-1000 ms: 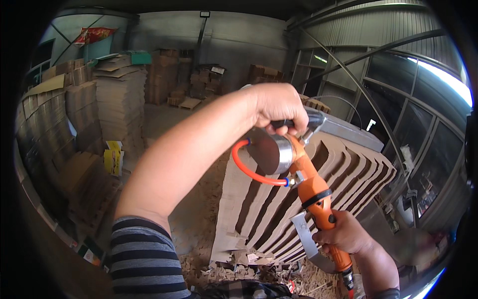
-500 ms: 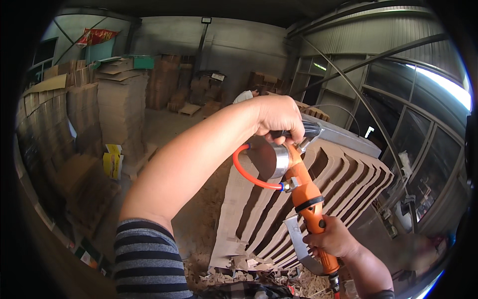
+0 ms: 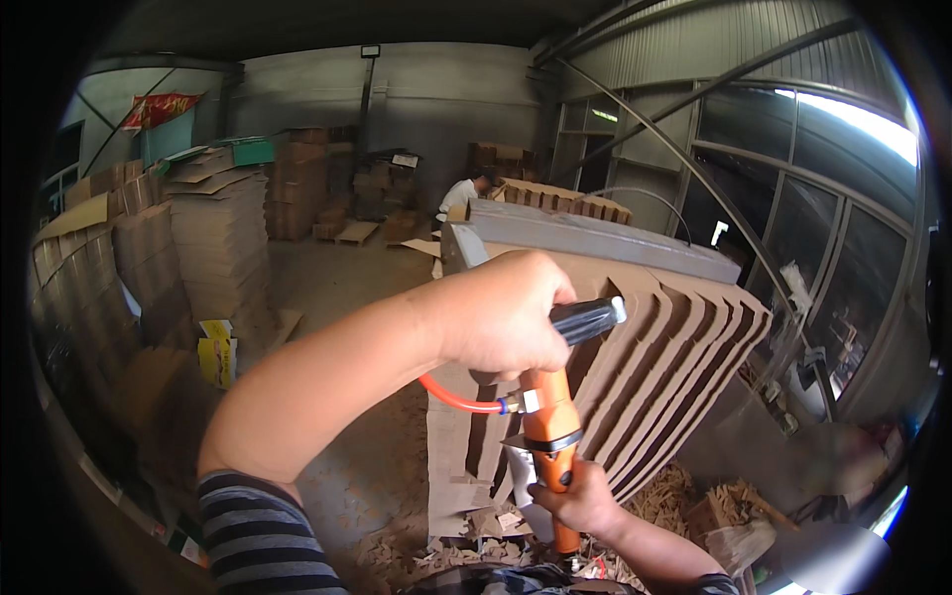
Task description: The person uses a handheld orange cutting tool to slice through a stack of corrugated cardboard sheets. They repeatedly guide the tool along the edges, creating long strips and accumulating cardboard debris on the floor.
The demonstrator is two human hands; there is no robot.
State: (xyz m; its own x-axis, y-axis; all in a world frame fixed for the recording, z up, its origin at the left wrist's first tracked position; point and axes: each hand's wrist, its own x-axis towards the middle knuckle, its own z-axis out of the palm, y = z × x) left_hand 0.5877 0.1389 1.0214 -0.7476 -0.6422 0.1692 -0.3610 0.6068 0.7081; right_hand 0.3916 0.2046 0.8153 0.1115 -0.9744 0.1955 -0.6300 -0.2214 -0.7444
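Both my hands hold an orange air-powered hand tool [image 3: 550,416] with a red hose [image 3: 461,399] and a black side handle [image 3: 592,319]. My left hand [image 3: 521,315] is wrapped round the handle, above and in front of the tool's body, hiding the tool's head. Lower down, my right hand [image 3: 585,499] grips the orange body beside a curved metal lever [image 3: 524,486]. Just beyond the tool stands a tall stack of die-cut cardboard sheets [image 3: 684,342], its side forming wavy ridges and dark grooves. A grey metal beam [image 3: 615,241] lies across its top.
Torn cardboard scraps [image 3: 466,547] litter the floor at the stack's foot, with more scraps [image 3: 669,501] to the right. High cardboard stacks [image 3: 213,228] stand on the left. A person in a white top [image 3: 459,196] bends near another cardboard stack [image 3: 560,196] behind.
My hands and the tool have moved left, and my left hand and the tool's upper end have come lower. More of the grey beam now shows. My view has shifted slightly.
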